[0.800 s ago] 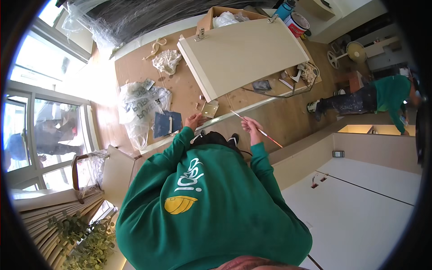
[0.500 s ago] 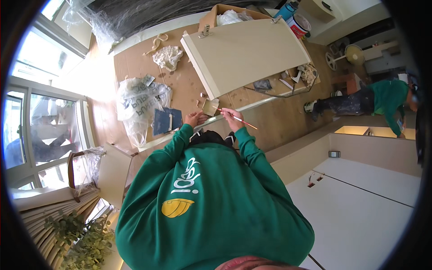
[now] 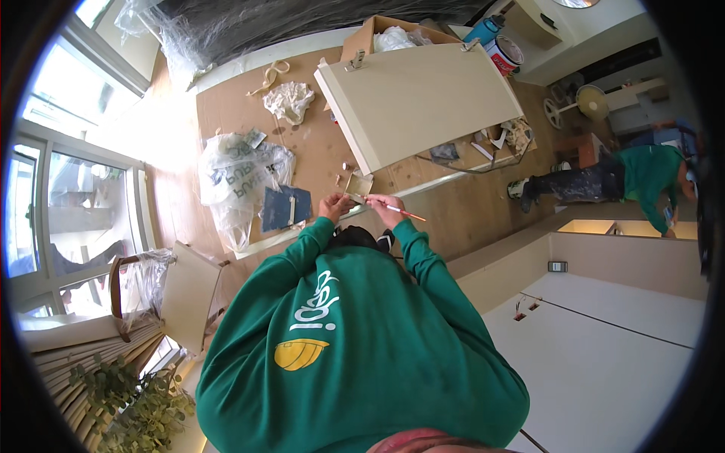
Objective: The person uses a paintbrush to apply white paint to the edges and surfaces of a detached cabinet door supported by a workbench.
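My right hand (image 3: 386, 211) is closed around a thin red-handled paintbrush (image 3: 409, 214), its tip pointing left toward my other hand. My left hand (image 3: 334, 207) has its fingers bent together at the near edge of a small, shallow beige tray (image 3: 359, 185); what those fingers hold is too small to tell. That tray lies by the near corner of a large cream cabinet door panel (image 3: 423, 102) with metal hinges on its far edge. A dark blue board (image 3: 286, 208) lies left of my left hand. Tiny pieces sit just beyond the tray.
Brown cardboard (image 3: 234, 98) covers the work surface. On it are a printed plastic bag (image 3: 242, 170) and a crumpled white cloth (image 3: 289, 102). A paint can (image 3: 504, 55) and blue bottle (image 3: 483, 30) stand at the far right. A person in green (image 3: 649, 170) bends over at right.
My hands have come closer together near the tray's near edge. The brush tip has moved off the tray and toward my left fingers. The view has shifted slightly.
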### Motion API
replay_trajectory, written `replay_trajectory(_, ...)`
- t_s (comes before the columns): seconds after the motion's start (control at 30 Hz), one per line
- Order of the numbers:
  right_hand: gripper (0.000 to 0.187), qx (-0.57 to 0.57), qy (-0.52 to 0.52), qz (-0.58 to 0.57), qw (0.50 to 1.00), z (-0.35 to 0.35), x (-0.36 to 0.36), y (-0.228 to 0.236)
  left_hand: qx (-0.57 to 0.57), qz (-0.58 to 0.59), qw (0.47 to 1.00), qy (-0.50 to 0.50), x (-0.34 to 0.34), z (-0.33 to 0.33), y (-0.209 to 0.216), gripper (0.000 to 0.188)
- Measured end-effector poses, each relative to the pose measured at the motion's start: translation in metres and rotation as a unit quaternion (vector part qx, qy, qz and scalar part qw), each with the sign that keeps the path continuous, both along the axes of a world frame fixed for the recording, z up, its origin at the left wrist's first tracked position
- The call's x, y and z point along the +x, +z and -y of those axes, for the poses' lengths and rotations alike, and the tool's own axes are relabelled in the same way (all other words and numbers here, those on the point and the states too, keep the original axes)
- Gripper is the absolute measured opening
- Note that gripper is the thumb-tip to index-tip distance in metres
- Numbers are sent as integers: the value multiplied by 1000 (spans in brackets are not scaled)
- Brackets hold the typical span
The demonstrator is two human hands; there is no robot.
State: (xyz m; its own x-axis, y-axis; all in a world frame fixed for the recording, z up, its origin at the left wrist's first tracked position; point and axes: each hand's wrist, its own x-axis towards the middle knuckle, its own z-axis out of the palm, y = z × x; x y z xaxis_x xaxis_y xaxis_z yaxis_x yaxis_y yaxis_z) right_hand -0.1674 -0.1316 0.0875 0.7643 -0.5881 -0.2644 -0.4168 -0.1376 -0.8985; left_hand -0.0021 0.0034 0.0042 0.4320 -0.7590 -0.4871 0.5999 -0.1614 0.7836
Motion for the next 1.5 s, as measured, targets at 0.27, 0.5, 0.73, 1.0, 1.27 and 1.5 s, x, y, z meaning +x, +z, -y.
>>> replay_trajectory(0.27, 29, -22, -7, -14, 1000, 2, 22, 11, -1, 22, 1000, 4, 3, -2, -9, 22)
replay_trajectory(0.5, 28, -54, -10, -15, 998, 9, 23, 4, -13, 23, 1000, 1, -1, 2, -10, 24)
replay_trajectory(0.73, 26, -104, -36, -43, 993, 21, 8, 11, -23, 22, 999, -5, 1, 0, -15, 21)
replay_trajectory(1.0, 26, -146, -64, -71, 985, 18, 4, 20, -18, 33, 999, 18, -4, 0, -11, 24)
replay_trajectory(1.27, 26, -105, -22, -51, 993, 21, 0, 9, -26, 23, 999, 16, -5, 4, -9, 24)
replay_trajectory(1.5, 24, -58, 3, -15, 998, 12, 16, 9, -27, 27, 999, 0, 1, 1, -16, 23)
